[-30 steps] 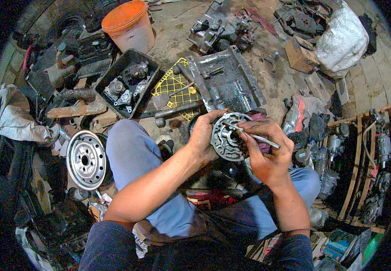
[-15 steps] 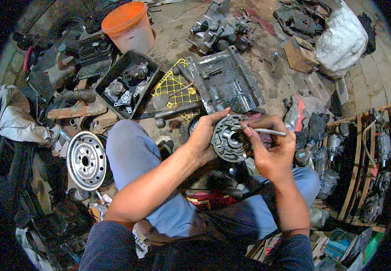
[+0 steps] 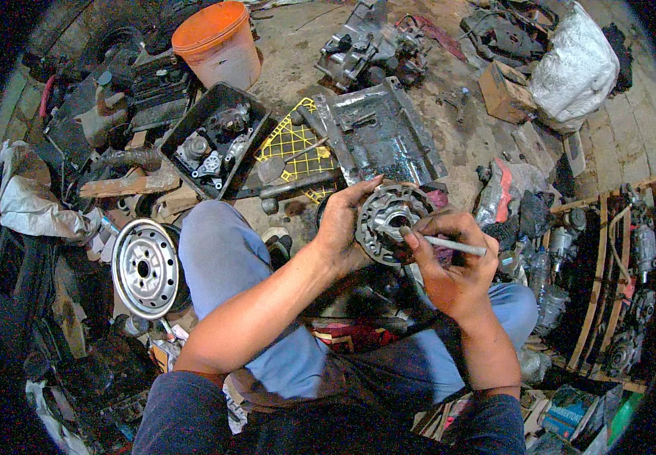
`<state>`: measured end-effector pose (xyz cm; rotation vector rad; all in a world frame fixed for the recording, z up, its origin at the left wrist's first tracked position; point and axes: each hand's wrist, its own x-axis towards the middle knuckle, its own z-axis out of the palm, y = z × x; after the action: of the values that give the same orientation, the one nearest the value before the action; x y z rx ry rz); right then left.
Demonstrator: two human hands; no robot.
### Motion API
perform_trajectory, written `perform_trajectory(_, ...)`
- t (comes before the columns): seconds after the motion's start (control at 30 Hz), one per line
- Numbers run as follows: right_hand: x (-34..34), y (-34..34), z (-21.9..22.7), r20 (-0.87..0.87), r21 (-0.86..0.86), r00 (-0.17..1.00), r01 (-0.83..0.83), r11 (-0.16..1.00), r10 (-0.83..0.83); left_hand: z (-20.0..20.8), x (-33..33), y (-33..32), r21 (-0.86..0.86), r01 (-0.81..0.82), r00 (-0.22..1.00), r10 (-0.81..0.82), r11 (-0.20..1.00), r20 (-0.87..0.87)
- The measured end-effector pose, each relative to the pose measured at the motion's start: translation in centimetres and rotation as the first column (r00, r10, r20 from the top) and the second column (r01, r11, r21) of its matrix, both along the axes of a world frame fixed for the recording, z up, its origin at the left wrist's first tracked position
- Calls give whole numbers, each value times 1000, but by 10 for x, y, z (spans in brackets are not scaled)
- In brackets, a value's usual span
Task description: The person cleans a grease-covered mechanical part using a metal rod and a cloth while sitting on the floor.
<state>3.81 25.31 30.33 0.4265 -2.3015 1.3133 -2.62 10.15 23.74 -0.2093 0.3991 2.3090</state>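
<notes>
- Gripping is being done on both sides: a round metal part (image 3: 389, 215) is held up at the clock's centre, over the lap, and every direction is read from it.
- From nine o'clock the part is clasped by the left hand (image 3: 338, 230), its fingers closed on the rim; some are hidden beneath, so their exact placing cannot be told.
- At four o'clock, just beside it, a slim metal rod (image 3: 461, 245) is pinched between thumb and fingers of the right hand (image 3: 455, 274), its near end aimed at the hub. Whether metal is being touched cannot be told.
- And progress? Midway, it would be judged: the part is secured and tilted to view, its slotted face is left uncovered, and the rod is lined up. No finish is shown, and how much is left cannot be read from the dark recesses.
- Out at twelve, a wet-looking metal plate (image 3: 377, 136) is laid on the floor (image 3: 290, 64), with metal castings (image 3: 354, 53) heaped beyond it.
- Toward ten, a yellow grid (image 3: 314, 161) is seen, then a black bin (image 3: 167, 152) filled with machine parts (image 3: 208, 161); an orange-topped bucket (image 3: 225, 61) is stood between ten and eleven.
- Near nine, well apart, a silver wheel (image 3: 144, 292) is propped.
- Between one and two, a cardboard box (image 3: 504, 95) is backed by a white sack (image 3: 574, 72).
</notes>
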Motion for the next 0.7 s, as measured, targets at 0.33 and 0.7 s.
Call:
perform_trajectory(0.33,0,0,-7,-215,56,965,-139,989,148,2,2,-1,117,-3,999,8,993,-41)
perform_trajectory(0.7,6,-6,-17,-130,237,945,-264,935,300,-3,0,-1,46,-147,980,152,988,-131)
